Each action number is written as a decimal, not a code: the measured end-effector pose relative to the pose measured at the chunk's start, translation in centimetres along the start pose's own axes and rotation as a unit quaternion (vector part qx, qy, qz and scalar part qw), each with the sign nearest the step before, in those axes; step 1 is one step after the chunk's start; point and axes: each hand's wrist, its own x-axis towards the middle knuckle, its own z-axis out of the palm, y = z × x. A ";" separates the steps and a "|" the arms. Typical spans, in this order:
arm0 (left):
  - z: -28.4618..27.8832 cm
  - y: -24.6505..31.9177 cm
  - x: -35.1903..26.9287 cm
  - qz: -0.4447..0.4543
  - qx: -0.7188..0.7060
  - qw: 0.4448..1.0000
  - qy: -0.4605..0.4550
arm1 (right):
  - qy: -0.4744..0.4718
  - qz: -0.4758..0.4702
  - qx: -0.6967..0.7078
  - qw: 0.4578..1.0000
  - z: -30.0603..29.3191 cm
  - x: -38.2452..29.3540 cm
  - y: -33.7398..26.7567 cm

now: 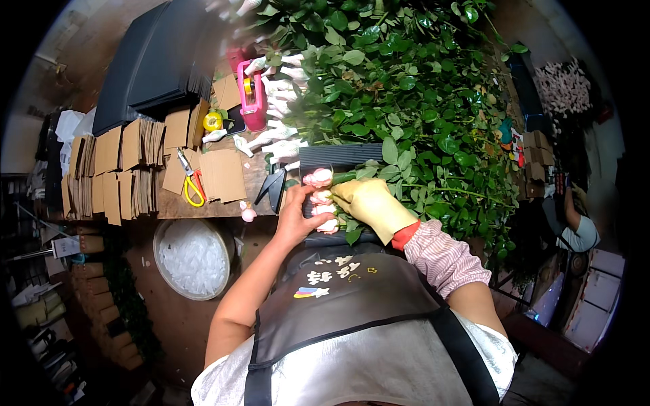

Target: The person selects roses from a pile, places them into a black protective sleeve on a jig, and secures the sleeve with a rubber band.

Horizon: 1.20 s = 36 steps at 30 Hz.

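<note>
Several pale pink roses (321,177) lie in a column on a black ribbed sheet (350,154), their heads to the left and leafy stems to the right. My bare left hand (296,215) cups the heads from the left, its thumb across the lower ones and its fingers by the upper ones. From the right, my right hand (373,205), in a yellow rubber glove, closes its fingers just behind a middle rose head; the glove hides the exact grip on the stem. Dense green rose foliage (431,116) spreads beyond the glove.
Left of the roses are black scissors (273,187), red-and-yellow pliers (190,185), cardboard pieces (223,175) and a pink tape dispenser (252,101). White-netted flower heads (279,134) line the foliage. Below the table edge stands a tub (157,254) of white pieces. Another person (579,233) is at far right.
</note>
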 end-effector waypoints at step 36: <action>2.0 -1.2 1.8 -0.114 -0.112 0.986 0.046 | -0.113 0.077 -0.084 0.987 -1.1 0.9 -0.5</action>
